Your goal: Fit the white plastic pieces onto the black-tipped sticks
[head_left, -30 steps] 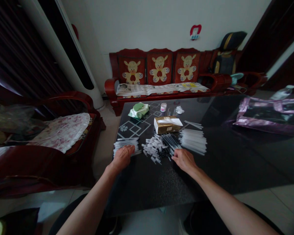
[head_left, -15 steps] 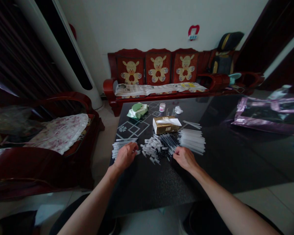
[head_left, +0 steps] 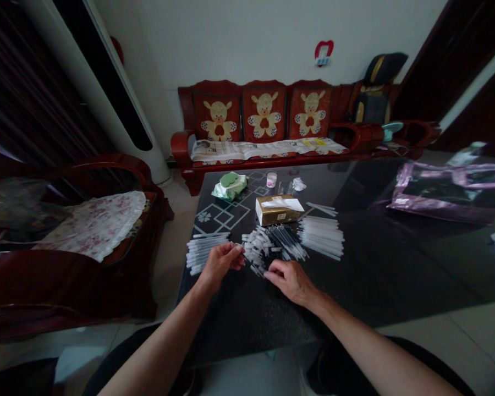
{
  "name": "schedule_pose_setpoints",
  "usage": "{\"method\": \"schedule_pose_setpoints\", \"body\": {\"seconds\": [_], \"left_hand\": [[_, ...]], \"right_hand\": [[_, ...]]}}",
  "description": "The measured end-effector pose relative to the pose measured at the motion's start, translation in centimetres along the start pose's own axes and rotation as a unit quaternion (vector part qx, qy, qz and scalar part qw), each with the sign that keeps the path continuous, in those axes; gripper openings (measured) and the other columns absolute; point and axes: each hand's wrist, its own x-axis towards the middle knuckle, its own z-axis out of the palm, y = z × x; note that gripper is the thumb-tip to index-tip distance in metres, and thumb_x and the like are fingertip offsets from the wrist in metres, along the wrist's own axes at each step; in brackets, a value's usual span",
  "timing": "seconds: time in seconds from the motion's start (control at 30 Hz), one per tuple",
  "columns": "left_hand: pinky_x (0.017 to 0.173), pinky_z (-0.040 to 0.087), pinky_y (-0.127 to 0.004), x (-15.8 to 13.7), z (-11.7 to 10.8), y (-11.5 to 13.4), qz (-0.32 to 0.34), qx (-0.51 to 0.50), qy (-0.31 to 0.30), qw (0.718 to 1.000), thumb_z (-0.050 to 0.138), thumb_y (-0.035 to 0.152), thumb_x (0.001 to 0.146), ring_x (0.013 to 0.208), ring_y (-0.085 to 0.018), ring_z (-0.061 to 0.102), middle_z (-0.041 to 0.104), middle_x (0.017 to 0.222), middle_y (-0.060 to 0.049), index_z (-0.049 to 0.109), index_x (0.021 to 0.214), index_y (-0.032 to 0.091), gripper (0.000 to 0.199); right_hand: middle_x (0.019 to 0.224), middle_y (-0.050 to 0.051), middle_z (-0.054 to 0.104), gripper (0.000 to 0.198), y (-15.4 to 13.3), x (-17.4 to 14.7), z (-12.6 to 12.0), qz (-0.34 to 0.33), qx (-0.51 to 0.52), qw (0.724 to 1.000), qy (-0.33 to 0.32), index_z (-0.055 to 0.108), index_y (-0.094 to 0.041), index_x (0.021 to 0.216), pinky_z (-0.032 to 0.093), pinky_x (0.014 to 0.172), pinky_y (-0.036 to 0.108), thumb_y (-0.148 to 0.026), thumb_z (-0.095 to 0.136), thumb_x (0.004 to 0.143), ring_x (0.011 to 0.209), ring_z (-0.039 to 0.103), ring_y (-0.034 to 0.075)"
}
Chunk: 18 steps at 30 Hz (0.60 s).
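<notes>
My left hand (head_left: 221,265) is closed in a pinch at the left edge of a pile of small white caps (head_left: 256,242). Something small and pale shows at its fingertips, too small to name. My right hand (head_left: 291,279) hovers low at the pile's near edge, thumb and fingers pressed together; what they grip, if anything, is hidden. Thin dark pen refills (head_left: 286,241) lie behind it. White pen barrels (head_left: 320,237) are stacked in a row to the right. On the left, beside my left hand, lies a row of white sticks like assembled pens (head_left: 200,254).
Behind the parts stands a gold tissue box (head_left: 278,216) on the dark table (head_left: 247,330). Farther back are a green wipes pack (head_left: 230,187), a small paper cup (head_left: 271,179) and a crumpled tissue (head_left: 299,184). A purple-edged clear bag (head_left: 400,187) lies at right.
My left hand has moved right, from the row of pens to the caps. My right hand has moved left and nearer, from the refills to the caps' near edge.
</notes>
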Motion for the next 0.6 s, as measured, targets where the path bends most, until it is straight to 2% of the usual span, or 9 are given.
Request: {"method": "schedule_pose_setpoints", "body": {"seconds": [0.07,0.2,0.4,0.6], "left_hand": [[0.05,0.048,-0.021,0.2,-0.3,0.1,-0.001,-0.018,0.022,1.0,0.071,0.042,0.07,0.055,-0.012,0.06,0.064,0.062,-0.004,0.066,0.076,0.01,0.033],[0.05,0.048,-0.021,0.4,-0.4,0.0,-0.009,-0.057,0.043,0.997,0.073,0.041,0.068,0.054,-0.011,0.06,0.064,0.063,-0.003,0.066,0.079,0.01,0.034],[0.052,0.05,-0.021,0.6,-0.4,-0.1,-0.007,-0.089,0.053,0.995,0.076,0.04,0.065,0.055,-0.012,0.061,0.065,0.063,-0.004,0.066,0.08,0.009,0.035],[0.055,0.051,-0.023,0.6,-0.4,0.0,-0.002,-0.103,0.073,0.992,0.076,0.039,0.065,0.058,-0.013,0.063,0.066,0.066,-0.005,0.066,0.083,0.009,0.036]], "right_hand": [[0.068,0.003,0.068,0.025,1.3,0.8,-0.7,0.03,-0.02,0.999,0.034,0.067,-0.019,0.076,0.038,0.06,0.022,-0.029,0.048,0.089,0.062,0.06,0.014],[0.078,0.005,0.072,0.021,3.6,2.2,-1.4,0.104,-0.117,0.984,0.085,0.069,-0.02,0.086,0.038,0.064,0.024,-0.024,0.049,0.087,0.071,0.065,0.017],[0.085,0.003,0.073,0.023,4.4,2.9,-1.0,0.123,-0.179,0.973,0.084,0.069,-0.023,0.094,0.038,0.065,0.024,-0.026,0.047,0.089,0.077,0.066,0.017],[0.083,0.001,0.073,0.017,4.5,2.8,-0.9,0.126,-0.186,0.973,0.052,0.069,-0.024,0.088,0.038,0.064,0.024,-0.029,0.053,0.085,0.078,0.066,0.017]]}}
